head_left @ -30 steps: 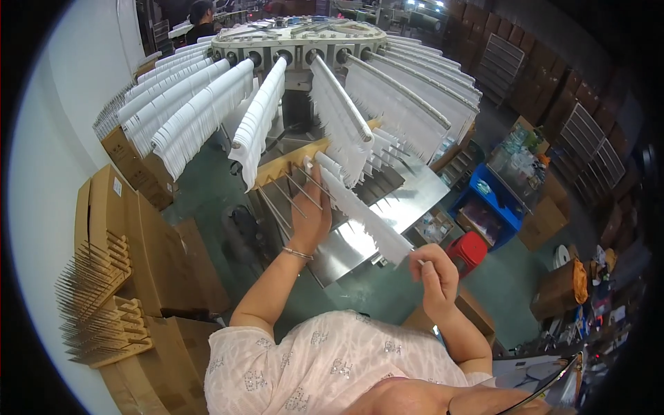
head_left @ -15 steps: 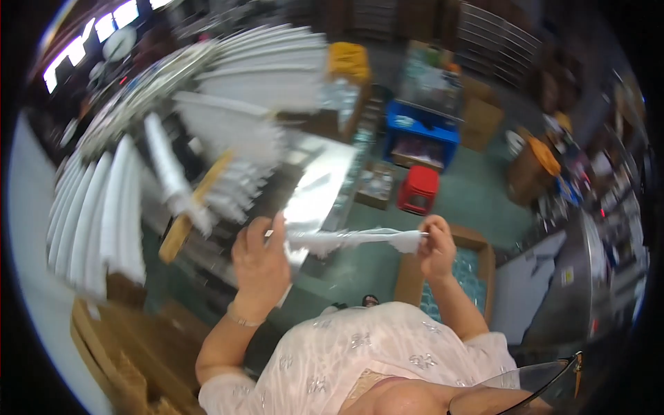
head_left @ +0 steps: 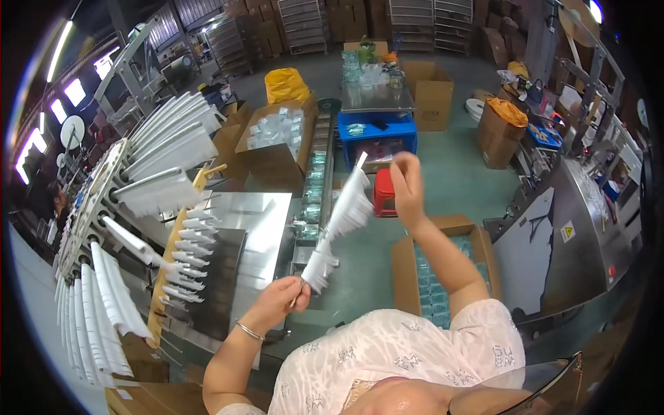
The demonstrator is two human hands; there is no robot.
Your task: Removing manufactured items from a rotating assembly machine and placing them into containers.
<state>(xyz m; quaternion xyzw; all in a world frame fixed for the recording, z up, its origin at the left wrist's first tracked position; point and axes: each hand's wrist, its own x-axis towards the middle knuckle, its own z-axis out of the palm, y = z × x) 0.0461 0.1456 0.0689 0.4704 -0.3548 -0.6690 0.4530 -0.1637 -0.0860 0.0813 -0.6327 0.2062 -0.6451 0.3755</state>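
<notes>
My left hand (head_left: 294,294) is closed on the lower end of a thin rod carrying white, ragged-edged film pieces (head_left: 349,207). The rod slants up and away to the right, in front of the conveyor. My right hand (head_left: 408,183) is raised just right of the rod's upper end, apart from it; its fingers are bent and loosely apart, with nothing visible in them. To the left, a wooden bar (head_left: 173,259) bears a row of small white film bunches (head_left: 194,256). Beyond it stands a round rack (head_left: 93,200) with long white film sleeves (head_left: 173,149) fanning out.
A metal tabletop (head_left: 266,214) lies beside the wooden bar. Past it runs a narrow conveyor (head_left: 315,187) carrying clear packs. An open carton (head_left: 404,277) of packs stands near my right arm. A red stool (head_left: 384,194) and blue crate (head_left: 377,142) are ahead; a steel machine (head_left: 574,242) is right.
The rod has gone from level between both hands to slanting upward from my left hand. My right hand has let go and moved up. My view has swung, bringing the wooden bar into clear sight.
</notes>
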